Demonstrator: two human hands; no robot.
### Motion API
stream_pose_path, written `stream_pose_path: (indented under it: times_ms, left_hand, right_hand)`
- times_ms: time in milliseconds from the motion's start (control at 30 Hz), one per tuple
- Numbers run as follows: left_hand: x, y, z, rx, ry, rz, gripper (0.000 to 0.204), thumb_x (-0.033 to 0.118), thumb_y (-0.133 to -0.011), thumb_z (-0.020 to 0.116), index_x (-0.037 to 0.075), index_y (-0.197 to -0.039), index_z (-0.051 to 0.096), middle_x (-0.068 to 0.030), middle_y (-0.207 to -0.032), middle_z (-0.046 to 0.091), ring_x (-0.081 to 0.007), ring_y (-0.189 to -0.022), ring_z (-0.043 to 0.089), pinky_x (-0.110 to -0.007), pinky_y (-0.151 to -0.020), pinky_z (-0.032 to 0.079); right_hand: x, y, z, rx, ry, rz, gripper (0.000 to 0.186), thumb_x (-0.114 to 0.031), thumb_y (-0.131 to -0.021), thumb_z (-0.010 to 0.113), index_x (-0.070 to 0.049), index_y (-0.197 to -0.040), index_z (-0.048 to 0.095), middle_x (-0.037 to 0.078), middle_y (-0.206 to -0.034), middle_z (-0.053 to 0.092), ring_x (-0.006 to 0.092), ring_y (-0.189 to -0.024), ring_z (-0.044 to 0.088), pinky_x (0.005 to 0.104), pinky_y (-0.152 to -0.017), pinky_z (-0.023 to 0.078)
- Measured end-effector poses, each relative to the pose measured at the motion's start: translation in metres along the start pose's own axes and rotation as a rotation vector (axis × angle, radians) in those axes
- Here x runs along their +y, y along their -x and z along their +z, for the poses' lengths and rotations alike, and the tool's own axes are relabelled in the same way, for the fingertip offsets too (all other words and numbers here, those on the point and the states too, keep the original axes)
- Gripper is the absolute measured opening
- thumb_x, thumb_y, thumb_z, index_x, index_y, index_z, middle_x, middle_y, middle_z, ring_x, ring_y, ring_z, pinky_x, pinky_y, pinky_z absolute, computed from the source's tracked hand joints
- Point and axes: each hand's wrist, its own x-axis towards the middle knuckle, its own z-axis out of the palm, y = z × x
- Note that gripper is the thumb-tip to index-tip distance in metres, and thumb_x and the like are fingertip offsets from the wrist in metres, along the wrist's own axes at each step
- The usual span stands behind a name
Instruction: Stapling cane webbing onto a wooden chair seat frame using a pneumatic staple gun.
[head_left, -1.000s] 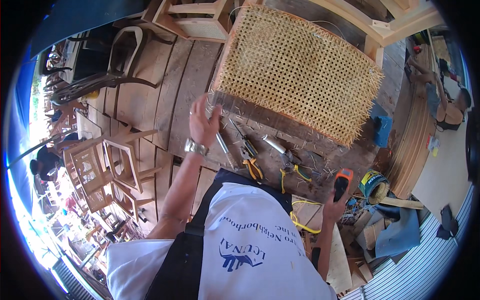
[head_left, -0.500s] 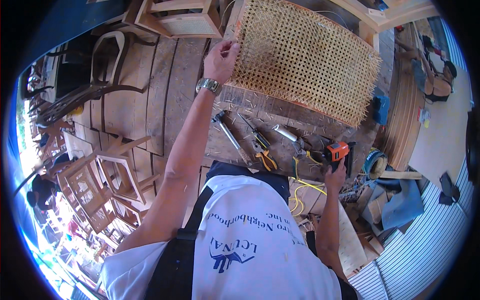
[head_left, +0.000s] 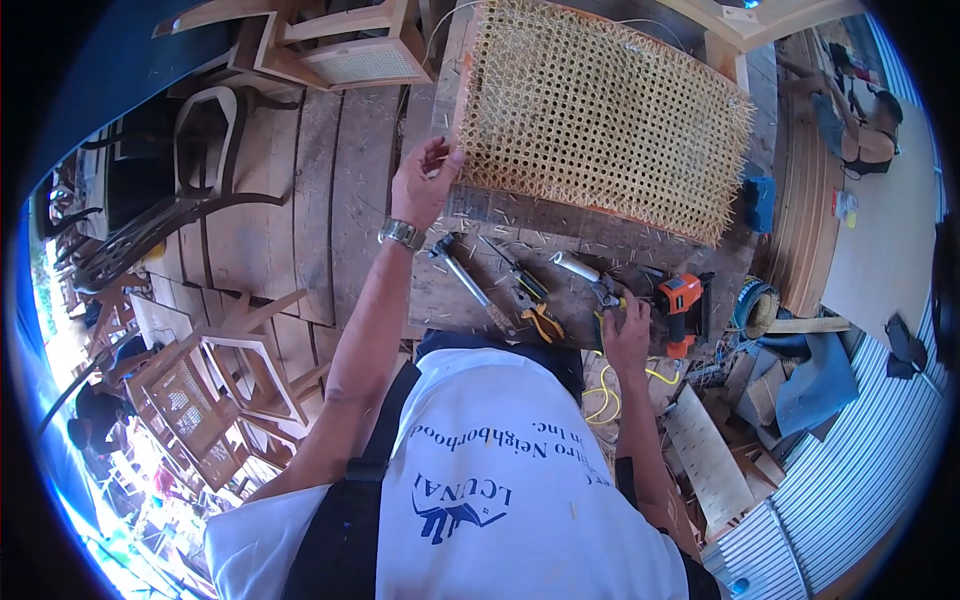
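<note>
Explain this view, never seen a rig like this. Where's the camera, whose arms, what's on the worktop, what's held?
No robot here: those are a person's own bare hands, seen from a fisheye camera worn on the head, looking down. That's why edges bend. On the wooden worktop lie a woven cane panel, a hammer, a screwdriver, yellow-handled pliers and an orange-and-black tool. The left hand is at the panel's left edge; the right hand is at another plier-like tool, partly covering it. Whether either grips firmly, I can't tell.
</note>
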Motion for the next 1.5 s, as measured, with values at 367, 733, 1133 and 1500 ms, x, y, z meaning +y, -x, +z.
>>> stream_pose_path:
  times_ms: [367, 733, 1133, 1500]
  left_hand:
    - [0.024, 0.022, -0.010, 0.024, -0.251, -0.112, 0.033, 0.023, -0.086, 0.078, 0.000, -0.108, 0.069, -0.0074, -0.096, 0.074, -0.0131, -0.086, 0.069, -0.028, -0.078, 0.055]
    - [0.072, -0.106, 0.025, 0.148, -0.297, 0.133, 0.062, 0.050, -0.087, 0.072, 0.000, -0.122, 0.063, -0.0150, -0.108, 0.071, -0.0256, -0.099, 0.069, -0.038, -0.087, 0.055]
    - [0.163, -0.213, 0.019, -0.506, -0.760, 0.339, 0.049, 0.044, -0.093, 0.063, 0.005, -0.122, 0.067, -0.0156, -0.122, 0.068, -0.0330, -0.111, 0.063, -0.047, -0.097, 0.049]
    - [0.188, -0.210, 0.016, -0.423, -0.750, 0.205, 0.048, 0.042, -0.083, 0.078, 0.007, -0.115, 0.070, -0.0136, -0.117, 0.070, -0.0302, -0.110, 0.064, -0.045, -0.092, 0.052]
  right_hand:
    - [-0.039, -0.044, -0.006, -0.010, -0.045, -0.034, 0.044, -0.010, -0.089, 0.065, -0.002, -0.131, 0.054, 0.022, -0.121, 0.055, 0.0393, -0.113, 0.055, 0.0437, -0.098, 0.046]
    - [0.006, -0.028, -0.010, 0.016, 0.032, 0.115, 0.045, -0.010, -0.088, 0.066, -0.002, -0.131, 0.054, 0.021, -0.121, 0.054, 0.0398, -0.114, 0.055, 0.0448, -0.097, 0.046]
    - [0.048, -0.016, -0.031, 0.207, 0.136, 0.286, 0.058, -0.007, -0.086, 0.067, 0.001, -0.139, 0.044, 0.019, -0.114, 0.052, 0.0344, -0.104, 0.055, 0.0436, -0.092, 0.047]
    - [0.062, -0.017, -0.035, 0.208, 0.137, 0.262, 0.057, -0.010, -0.087, 0.069, -0.004, -0.139, 0.046, 0.017, -0.115, 0.053, 0.0322, -0.106, 0.057, 0.0430, -0.093, 0.047]
